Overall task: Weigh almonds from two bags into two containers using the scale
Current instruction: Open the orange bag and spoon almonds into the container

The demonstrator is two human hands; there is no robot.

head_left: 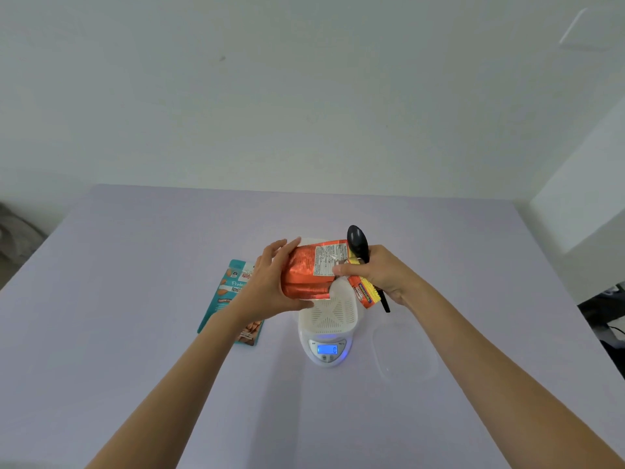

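Nearest, showed a blue display on the scale, with a clear container just right of it, off the platform. Had the teal bag flat on the table. Beyond, held the orange bag above the scale: curled the left hand round its lower end, pinched its top edge with the right hand, clasping a black spoon. Seemingly opening this bag; next called for a container on the platform, then spooning almonds.
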